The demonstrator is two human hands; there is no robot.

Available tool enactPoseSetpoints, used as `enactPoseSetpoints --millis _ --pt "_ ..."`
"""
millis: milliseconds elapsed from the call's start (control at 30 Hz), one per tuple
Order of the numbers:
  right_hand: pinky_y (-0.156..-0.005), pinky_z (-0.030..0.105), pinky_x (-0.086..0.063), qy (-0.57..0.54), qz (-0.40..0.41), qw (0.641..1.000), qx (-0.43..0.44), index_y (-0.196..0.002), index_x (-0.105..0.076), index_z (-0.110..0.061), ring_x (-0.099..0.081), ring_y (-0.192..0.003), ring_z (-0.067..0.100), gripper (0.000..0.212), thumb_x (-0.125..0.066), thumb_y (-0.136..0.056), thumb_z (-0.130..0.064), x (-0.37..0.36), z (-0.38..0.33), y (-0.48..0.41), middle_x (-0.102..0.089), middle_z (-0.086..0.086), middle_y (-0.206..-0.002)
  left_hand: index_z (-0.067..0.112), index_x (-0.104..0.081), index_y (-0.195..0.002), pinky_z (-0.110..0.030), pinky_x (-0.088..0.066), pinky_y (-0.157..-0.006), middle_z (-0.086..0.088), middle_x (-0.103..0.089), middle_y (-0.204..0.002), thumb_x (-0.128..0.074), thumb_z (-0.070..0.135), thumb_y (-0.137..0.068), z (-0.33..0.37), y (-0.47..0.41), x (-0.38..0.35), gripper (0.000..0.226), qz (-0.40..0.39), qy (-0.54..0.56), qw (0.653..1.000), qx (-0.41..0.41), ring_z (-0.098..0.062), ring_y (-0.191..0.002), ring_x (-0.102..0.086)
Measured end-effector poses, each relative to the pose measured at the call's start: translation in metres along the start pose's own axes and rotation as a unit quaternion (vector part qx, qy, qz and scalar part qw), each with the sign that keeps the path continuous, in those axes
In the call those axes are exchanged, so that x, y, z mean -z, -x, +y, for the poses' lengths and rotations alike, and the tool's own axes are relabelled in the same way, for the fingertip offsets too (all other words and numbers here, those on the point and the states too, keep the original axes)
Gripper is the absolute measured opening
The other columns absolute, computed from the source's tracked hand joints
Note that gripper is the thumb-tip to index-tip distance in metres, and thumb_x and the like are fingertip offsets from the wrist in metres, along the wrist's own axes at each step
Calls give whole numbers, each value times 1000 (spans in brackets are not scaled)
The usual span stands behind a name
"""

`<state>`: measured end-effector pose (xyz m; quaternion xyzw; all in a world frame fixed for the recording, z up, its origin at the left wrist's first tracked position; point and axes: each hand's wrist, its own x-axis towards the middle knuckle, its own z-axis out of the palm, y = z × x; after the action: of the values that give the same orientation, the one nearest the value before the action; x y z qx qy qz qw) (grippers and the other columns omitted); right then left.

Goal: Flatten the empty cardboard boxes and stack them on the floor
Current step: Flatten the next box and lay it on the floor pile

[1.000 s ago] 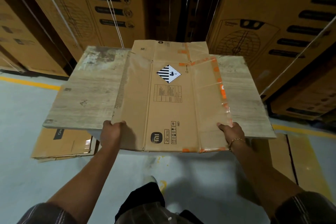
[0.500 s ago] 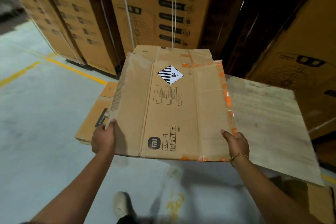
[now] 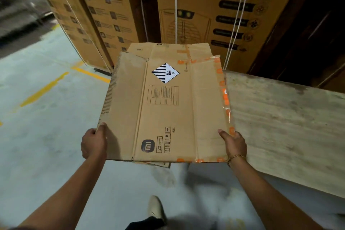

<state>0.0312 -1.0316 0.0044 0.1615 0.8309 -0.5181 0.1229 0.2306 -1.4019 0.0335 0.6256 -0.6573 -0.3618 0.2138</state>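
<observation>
Flattened cardboard box [image 3: 168, 102] is held out flat in front of the person, above the grey floor [image 3: 46, 136], printed face up. A striped diamond label [image 3: 165, 73] sits near the far end, and orange tape [image 3: 225, 95] runs along the right edge.

Left hand [image 3: 94, 143] is clamped on the near left corner, curled round the edge. Right hand [image 3: 234, 144] grips the near right corner with the thumb on top and the other fingers hidden beneath; a bracelet [image 3: 236, 157] sits on that wrist.

The box's right edge lies just beside the left end of the wood-grain counter [image 3: 283, 127]; cannot tell whether they touch.

Tall strapped cartons [image 3: 205, 5] stand behind. Yellow lines [image 3: 43, 89] mark the floor at left. One light shoe [image 3: 155, 208] shows below the box.
</observation>
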Motion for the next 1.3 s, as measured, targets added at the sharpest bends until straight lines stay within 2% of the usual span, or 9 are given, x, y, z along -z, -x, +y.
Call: enactPoseSetpoints --millis 100,200,433,667,767,1000,1133,1300 --pt "-94 42 -48 -4 6 1000 -23 -122 -65 -20 -62 -108 31 65 -72 -71 -59 -48 -14 13 -69 4 -118 12 -63 -87 -45 -47 -79 -13 -64 -91 -52 53 -95 4 -58 10 43 -17 -29 999 -11 -39 -91 -60" --pt "-92 40 -48 2 11 999 -36 -121 -65 -20 -62 -108 31 60 -73 -74 -57 -85 -26 22 -69 3 -117 13 -65 -88 -48 -49 -82 -14 -66 -94 -51 53 -94 -1 -102 14 42 -23 -35 999 2 -40 -92 -60" --pt "-91 44 -51 29 28 998 -41 -118 -64 -24 -63 -102 32 67 -68 -66 -67 -152 -38 36 -70 2 -112 11 -67 -98 -46 -47 -80 -15 -67 -102 -50 48 -96 -20 -175 14 41 -53 -45 998 13 -39 -92 -59" --pt "-92 46 -49 64 34 997 -30 -121 -62 -21 -62 -106 35 67 -69 -72 -66 -224 -20 49 -69 7 -116 11 -67 -97 -43 -45 -81 -14 -66 -100 -52 46 -94 -52 -238 17 38 -59 -34 998 13 -38 -94 -59" --pt "-92 43 -48 62 35 997 -30 -122 -63 -18 -61 -109 34 64 -70 -76 -62 -252 -6 51 -68 8 -117 13 -65 -94 -44 -46 -83 -12 -66 -100 -52 46 -93 -72 -262 13 35 -66 -32 997 18 -37 -95 -59" --pt "-88 42 -46 106 72 992 -13 -115 -63 -13 -61 -108 39 56 -71 -81 -56 -310 7 33 -68 14 -112 10 -67 -106 -45 -48 -85 -11 -67 -105 -53 39 -90 -105 -310 -32 36 -102 -28 994 25 -35 -95 -59" --pt "-77 37 -44 103 88 990 -26 -96 -61 -17 -63 -97 36 43 -72 -80 -55 -352 41 12 -64 5 -90 9 -66 -103 -40 -44 -81 -14 -66 -103 -52 36 -89 -128 -342 -77 33 -132 -38 990 22 -35 -93 -58" --pt "-84 39 -45 116 104 987 -46 -116 -63 -8 -61 -106 39 52 -72 -83 -47 -410 96 -50 -68 17 -113 10 -62 -98 -42 -46 -80 -13 -63 -96 -48 34 -91 -168 -385 -161 29 -151 -36 988 25 -37 -92 -58"
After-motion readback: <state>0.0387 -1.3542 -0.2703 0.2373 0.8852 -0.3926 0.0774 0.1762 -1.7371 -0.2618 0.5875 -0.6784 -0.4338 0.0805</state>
